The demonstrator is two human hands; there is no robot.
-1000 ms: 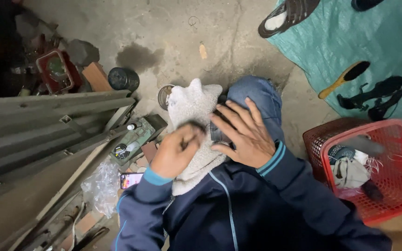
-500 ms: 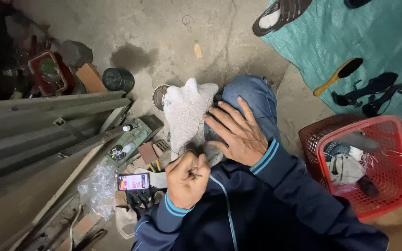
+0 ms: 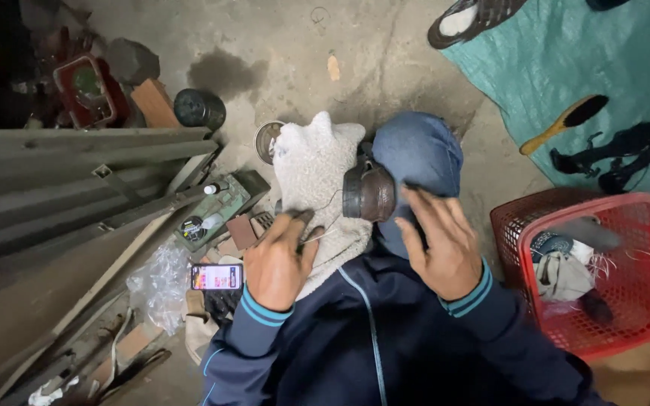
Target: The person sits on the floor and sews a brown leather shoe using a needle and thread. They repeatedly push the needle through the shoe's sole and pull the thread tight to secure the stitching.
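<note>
Unheld brown shoe [image 3: 369,194] on a lap cloth [image 3: 316,188].
Left hand [image 3: 280,259] lies flat on cloth; right hand [image 3: 438,244] hovers spread, empty; the shoe could roll off.

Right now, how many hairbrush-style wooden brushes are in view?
1: a wooden-handled brush lies on the teal tarp, upper right, beside the black strappy shoes. More could be hidden in the red basket.
</note>
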